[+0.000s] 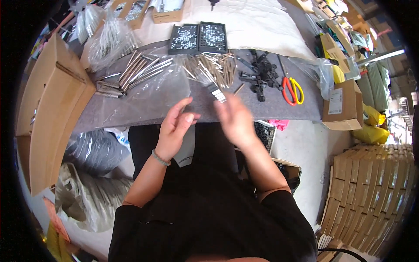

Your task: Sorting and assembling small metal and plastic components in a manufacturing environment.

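My left hand [176, 126] is raised at the table's front edge, thumb and fingers apart, holding nothing. Opposite it, my right hand [235, 120], smeared by motion, grips a small piece with black and white bands [216, 93] at its fingertips; a clear part seems to extend from its far end, but I cannot make out its kind. Just beyond lies a pile of thin metal rods [224, 70]. A clear plastic sheet or bag [152, 94] lies flat left of my hands, beside thicker metal rods [142, 72]. Black plastic parts [264, 72] lie to the right.
Red-and-yellow-handled scissors [291, 90] lie at the right. Two black trays [198, 50] with small pale pieces stand at the back. Cardboard boxes stand at the left [61, 100] and right [345, 107]. Bagged rods [111, 46] sit back left; stacked flat cartons [371, 196] stand on the floor.
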Motion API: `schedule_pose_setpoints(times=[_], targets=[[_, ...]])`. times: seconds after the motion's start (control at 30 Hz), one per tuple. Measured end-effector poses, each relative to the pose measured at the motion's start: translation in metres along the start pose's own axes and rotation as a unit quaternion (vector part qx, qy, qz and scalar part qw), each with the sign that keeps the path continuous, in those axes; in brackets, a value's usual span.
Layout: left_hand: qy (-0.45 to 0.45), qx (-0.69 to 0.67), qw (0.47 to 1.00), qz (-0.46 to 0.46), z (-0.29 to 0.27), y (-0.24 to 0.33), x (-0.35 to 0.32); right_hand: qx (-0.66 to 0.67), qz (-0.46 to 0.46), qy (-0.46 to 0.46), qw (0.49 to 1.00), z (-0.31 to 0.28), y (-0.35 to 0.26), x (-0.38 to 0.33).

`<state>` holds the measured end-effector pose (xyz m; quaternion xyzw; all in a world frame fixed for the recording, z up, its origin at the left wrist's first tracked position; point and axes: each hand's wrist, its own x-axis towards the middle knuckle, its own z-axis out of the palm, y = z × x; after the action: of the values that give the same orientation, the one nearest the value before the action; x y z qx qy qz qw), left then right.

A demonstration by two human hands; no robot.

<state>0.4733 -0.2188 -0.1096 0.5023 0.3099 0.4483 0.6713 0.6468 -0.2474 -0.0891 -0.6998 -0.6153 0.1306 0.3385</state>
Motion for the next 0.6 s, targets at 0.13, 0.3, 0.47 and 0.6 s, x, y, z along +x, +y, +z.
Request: schedule_pose_setpoints(times=[0.13,0.3,0.47,0.6], targets=[[-0.004,0.099,0.995,0.001,-0.016,-0.006,-0.003,-0.138,0.082,0.223,0.962,-0.062,0.123,0.023],[0.021,0.116,0.993,-0.006,-0.025,-0.006,-0.004,-0.285,0.140,0.240,0.917,-0.119,0.194,0.041],[0.028,0.107,0.994,-0.004,-0.028,-0.007,-0.003,-0.396,0.223,0.162,0.876,-0.140,0.233,0.042],[0.040,0.119,0.992,-0.008,-0.035,-0.009,-0.004,-0.416,0.122,0.190,0.881,-0.146,0.200,0.051]])
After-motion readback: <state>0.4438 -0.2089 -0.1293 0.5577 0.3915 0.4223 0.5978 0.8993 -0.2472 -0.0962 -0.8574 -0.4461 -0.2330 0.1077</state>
